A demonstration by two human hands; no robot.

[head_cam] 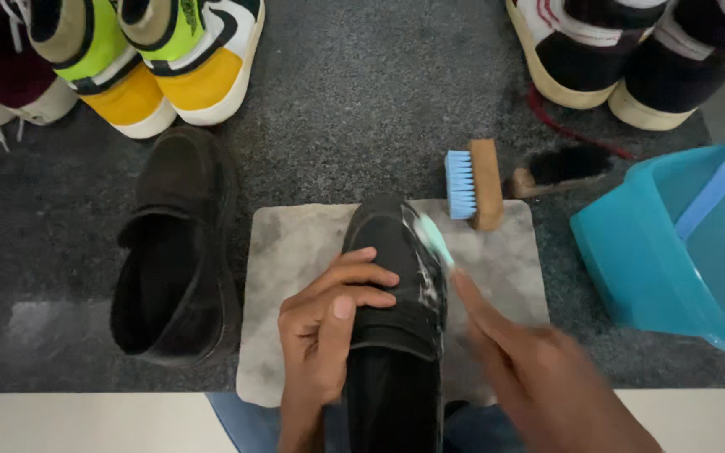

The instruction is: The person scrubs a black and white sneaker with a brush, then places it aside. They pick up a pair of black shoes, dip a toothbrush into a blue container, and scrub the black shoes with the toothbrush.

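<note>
My left hand (329,327) grips a black loafer (388,243) across its strap, holding it toe-away on a grey cloth (295,252). My right hand (539,377), blurred with motion, holds a small brush with a pale teal head (435,239) against the loafer's right side, where white foam shows. The matching black loafer (176,243) lies on the dark carpet to the left, beyond my left hand.
A wooden brush with blue bristles (472,184) lies at the cloth's far edge, a dark-bristled brush (560,168) beside it. A teal tub (681,252) with a blue handle stands at right. Yellow-green sneakers (161,59) and dark sneakers (623,50) line the back.
</note>
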